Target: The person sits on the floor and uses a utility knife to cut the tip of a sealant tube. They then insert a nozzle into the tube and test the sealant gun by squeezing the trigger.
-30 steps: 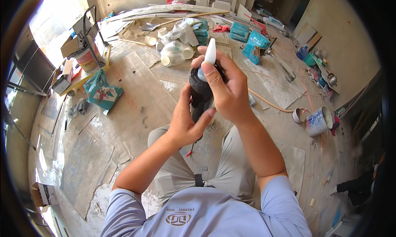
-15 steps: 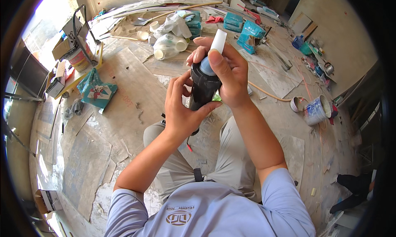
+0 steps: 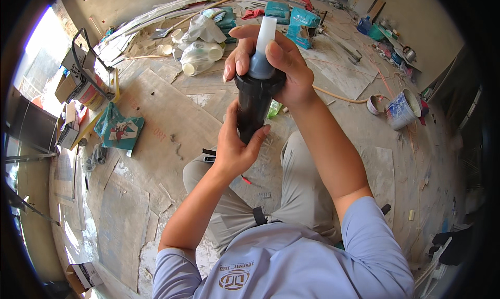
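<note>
Left hand [image 3: 235, 150]: grips black tube [image 3: 254, 102]
Right hand [image 3: 293, 74]: holds white tip [image 3: 266, 34] atop tube
Tip: maybe being set; needs steadiness

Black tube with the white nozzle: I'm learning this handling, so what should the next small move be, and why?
Perhaps close the right hand slightly around the white nozzle, since its thumb and fingers flank it, while the left hand supports the black tube lower down.
</note>
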`<state>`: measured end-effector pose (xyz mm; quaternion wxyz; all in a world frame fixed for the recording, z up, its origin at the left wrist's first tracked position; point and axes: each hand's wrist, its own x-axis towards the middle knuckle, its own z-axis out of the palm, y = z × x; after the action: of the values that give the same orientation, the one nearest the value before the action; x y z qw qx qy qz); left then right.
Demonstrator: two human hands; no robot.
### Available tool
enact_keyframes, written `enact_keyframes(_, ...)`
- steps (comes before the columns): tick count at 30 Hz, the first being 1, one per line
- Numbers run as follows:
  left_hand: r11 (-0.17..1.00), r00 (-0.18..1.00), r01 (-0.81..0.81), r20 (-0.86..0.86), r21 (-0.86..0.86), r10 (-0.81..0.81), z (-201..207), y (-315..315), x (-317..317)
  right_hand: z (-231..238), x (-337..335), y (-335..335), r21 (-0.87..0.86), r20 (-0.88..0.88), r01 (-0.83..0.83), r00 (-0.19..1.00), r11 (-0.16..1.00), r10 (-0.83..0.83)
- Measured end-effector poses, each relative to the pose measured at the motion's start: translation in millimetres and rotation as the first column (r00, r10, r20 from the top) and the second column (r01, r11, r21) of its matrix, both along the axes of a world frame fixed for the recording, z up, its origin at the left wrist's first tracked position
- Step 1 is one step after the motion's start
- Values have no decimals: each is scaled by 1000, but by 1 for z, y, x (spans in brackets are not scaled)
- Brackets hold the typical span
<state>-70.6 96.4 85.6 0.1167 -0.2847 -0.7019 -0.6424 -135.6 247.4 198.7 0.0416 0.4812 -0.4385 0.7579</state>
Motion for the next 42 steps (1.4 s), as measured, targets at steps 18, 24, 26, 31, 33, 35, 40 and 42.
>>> enact_keyframes(18, 966, 967, -254, -24, -54, 253, 0, 9, 9, -10, -5, 5, 67, 38, -5, 999, 998, 3)
enact_keyframes(24, 959, 962, -271, -41, -85, 269, 0, 8, 11, -10, 4, 4, 58, 51, 5, 999, 998, -8)
enact_keyframes(26, 965, 967, -252, -51, -73, 249, 0, 5, 10, -10, 11, 3, 67, 75, 73, 994, 995, -78)
enact_keyframes(31, 998, 999, -40, 32, -55, 42, 0, -9, 5, -6, 33, -7, 111, 77, 288, 952, 951, -297)
enact_keyframes(33, 999, 997, 39, 68, -33, -37, 1, -14, 3, -5, 46, -14, 131, 79, 422, 898, 897, -433)
enact_keyframes(35, 995, 992, 103, 79, 3, -103, 1, -16, 3, -5, 60, -20, 172, 14, 551, 827, 816, -562)
enact_keyframes(40, 957, 923, 266, 257, 115, -287, 0, -19, 4, -6, 85, -30, 211, -219, 681, 732, 701, -646)
enact_keyframes(42, 940, 928, 296, 181, 168, -325, -1, -19, -1, -7, 91, -31, 211, -255, 655, 753, 726, -606)
